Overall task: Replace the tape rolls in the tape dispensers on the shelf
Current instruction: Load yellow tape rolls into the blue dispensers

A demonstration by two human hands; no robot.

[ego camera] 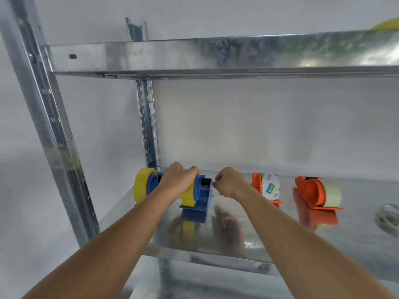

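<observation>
Holding yellow tape roll [187, 196] in blue dispenser [201, 196]

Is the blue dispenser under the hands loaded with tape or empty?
Loaded: a yellow roll sits in the blue dispenser, gripped by the left hand.

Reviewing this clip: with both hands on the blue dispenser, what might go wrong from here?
1. The right hand pinches at the front of the blue dispenser, seemingly on the tape end; it may slip back onto the yellow roll.
2. The left hand curls over that roll; a hard pull might slide the dispenser on the smooth shelf.
3. The other yellow roll stands near the shelf's left edge and might get nudged off.
</observation>
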